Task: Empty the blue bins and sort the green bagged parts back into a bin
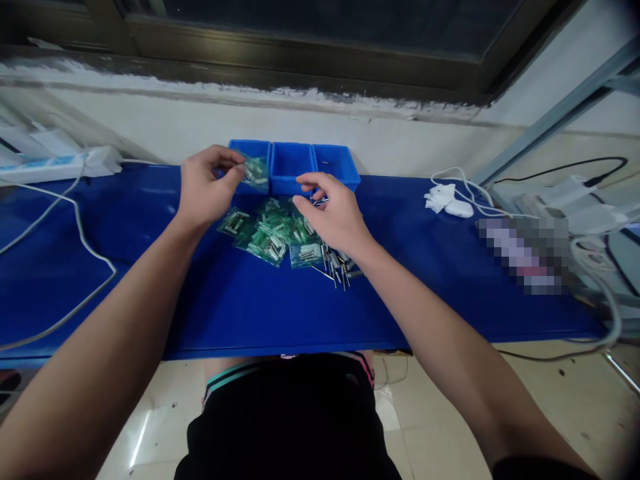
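Note:
My left hand (211, 183) pinches a small clear plastic bag (256, 172) with pale pieces in it, at the front of the left blue bin (250, 148). My right hand (334, 212) hovers over the pile, its thumb and fingers apart with nothing between them. Beneath and between the hands lies a heap of greenish plastic bags (270, 240) holding small white and metal pieces. Loose metal pins (340, 270) lie at the heap's right side, partly hidden by my right hand. The middle bin (293, 160) and the right bin (337, 163) stand alongside the left one.
A blue table (225, 313) runs along the wall below a window. On the left are a power strip (65, 163) and white cables (75, 207). To the right lie a crumpled tissue (440, 197), a white case (459, 209), a blurred-out object (523, 257) and more cables.

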`<action>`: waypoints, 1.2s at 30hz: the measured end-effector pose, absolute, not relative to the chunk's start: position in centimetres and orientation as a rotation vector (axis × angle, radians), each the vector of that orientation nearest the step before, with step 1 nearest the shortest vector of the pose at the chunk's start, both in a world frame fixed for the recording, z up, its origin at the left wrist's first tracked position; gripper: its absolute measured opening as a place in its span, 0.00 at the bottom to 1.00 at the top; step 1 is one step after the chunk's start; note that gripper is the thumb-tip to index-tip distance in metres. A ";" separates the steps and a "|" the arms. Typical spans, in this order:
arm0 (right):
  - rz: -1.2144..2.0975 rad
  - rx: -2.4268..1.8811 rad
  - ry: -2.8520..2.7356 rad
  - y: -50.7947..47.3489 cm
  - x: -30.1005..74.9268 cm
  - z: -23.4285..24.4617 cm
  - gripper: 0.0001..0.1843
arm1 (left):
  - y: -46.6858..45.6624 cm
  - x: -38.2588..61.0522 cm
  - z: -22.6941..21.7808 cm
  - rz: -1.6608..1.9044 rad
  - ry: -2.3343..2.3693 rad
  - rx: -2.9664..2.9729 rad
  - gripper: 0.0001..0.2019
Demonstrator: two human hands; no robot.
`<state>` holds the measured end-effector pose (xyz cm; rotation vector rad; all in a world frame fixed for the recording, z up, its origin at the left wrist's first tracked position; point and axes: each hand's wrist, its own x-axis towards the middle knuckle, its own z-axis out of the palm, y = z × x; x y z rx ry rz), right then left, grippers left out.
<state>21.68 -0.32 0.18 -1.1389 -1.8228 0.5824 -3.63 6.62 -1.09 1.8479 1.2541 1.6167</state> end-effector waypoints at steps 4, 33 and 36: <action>0.436 -1.108 -2.124 -1.3 21.4 0.4 0.18 | 7.7 -4.8 -2.4 1.566 1.419 1.960 0.09; 0.313 -1.054 -2.608 -2.5 20.3 -0.9 0.21 | 8.6 -4.6 -5.0 1.325 1.560 2.121 0.36; 0.288 -1.054 -2.603 -2.5 20.1 -0.9 0.20 | 7.0 -3.6 -3.4 1.204 1.751 2.072 0.39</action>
